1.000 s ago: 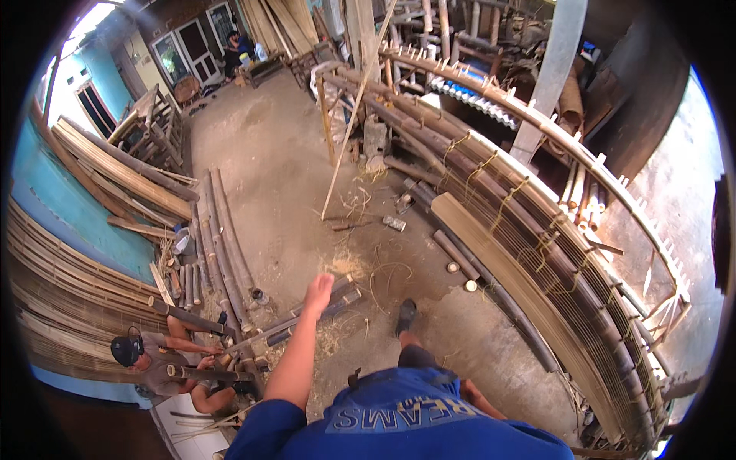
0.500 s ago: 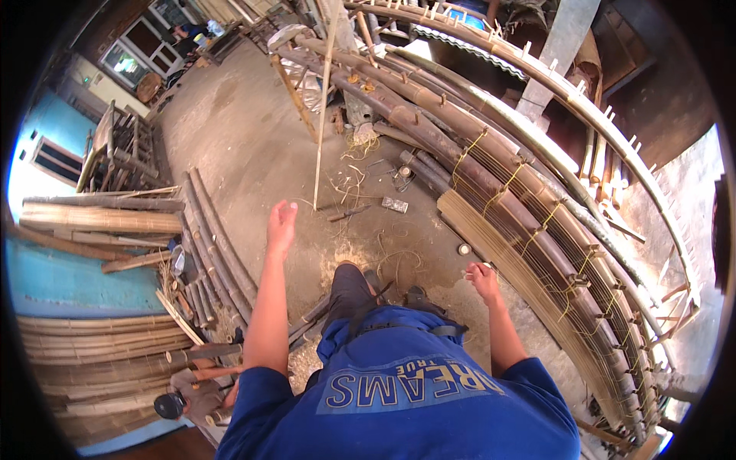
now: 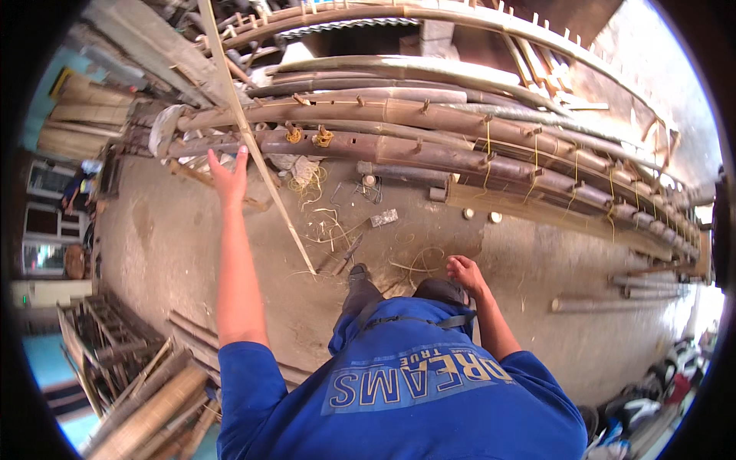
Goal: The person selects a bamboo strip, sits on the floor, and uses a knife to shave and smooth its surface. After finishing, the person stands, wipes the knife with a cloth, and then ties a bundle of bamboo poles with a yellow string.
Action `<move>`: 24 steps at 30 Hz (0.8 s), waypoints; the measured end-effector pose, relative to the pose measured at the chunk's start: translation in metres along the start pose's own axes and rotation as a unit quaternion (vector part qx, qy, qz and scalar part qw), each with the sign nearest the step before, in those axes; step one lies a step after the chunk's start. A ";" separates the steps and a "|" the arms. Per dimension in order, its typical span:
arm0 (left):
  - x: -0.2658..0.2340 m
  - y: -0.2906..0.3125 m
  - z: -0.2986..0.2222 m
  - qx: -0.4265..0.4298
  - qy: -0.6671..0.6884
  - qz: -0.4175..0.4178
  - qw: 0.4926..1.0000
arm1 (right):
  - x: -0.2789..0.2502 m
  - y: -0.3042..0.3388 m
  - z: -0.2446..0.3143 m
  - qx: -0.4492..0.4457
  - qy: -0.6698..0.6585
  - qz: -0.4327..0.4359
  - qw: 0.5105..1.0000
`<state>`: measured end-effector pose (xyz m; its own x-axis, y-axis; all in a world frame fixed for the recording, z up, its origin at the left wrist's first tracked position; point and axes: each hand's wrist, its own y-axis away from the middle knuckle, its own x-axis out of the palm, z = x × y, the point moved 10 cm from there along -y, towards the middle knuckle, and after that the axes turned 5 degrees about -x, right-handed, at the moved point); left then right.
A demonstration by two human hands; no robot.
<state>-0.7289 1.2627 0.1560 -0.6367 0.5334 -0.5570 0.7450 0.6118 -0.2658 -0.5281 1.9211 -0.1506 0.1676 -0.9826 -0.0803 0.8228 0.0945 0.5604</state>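
Observation:
My left hand (image 3: 228, 181) is stretched forward, thumb and fingers spread, with nothing seen between them. Its fingertips appear close to a horizontal bamboo pole (image 3: 353, 146) and a long thin bamboo strip (image 3: 264, 169) slanting up from the floor. Whether they touch either one I cannot tell. On the right, my right hand (image 3: 464, 274) is held low over the floor with its fingers curled in. What it holds, if anything, is hidden. Yellow cord bundles (image 3: 323, 138) hang on pegs along the pole.
A knife (image 3: 349, 253), a pale block (image 3: 383, 218) and loose strips (image 3: 328, 230) lie on the floor before my feet. A slatted bamboo panel (image 3: 529, 212) hangs at the right, tied with yellow cords. Bamboo poles (image 3: 606, 305) lie farther right.
My view has turned leftward along the bamboo frame. My left hand has reached forward toward the pole and strip, its fingers now spread. My right hand stays low, its fingers curled.

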 end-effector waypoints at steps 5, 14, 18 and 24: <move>0.033 -0.065 0.024 0.020 -0.004 0.103 0.994 | 0.048 0.076 -0.012 0.093 0.035 -0.084 0.991; 0.086 -0.114 0.064 -0.059 -0.081 0.157 0.982 | 0.053 0.223 -0.146 0.210 -0.023 -0.278 0.937; 0.108 -0.123 0.070 -0.020 -0.036 0.205 0.978 | 0.091 0.276 -0.230 0.280 -0.042 -0.288 0.915; 0.107 -0.143 0.075 0.088 -0.179 0.027 0.980 | 0.147 0.258 -0.227 0.205 -0.017 -0.314 0.927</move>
<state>-0.8888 1.1879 0.0752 -0.5092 0.3039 -0.8052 0.8182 0.4612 -0.3433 -0.1677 1.8375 -0.2044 -0.2979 -0.8286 -0.4740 0.4761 -0.5594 0.6785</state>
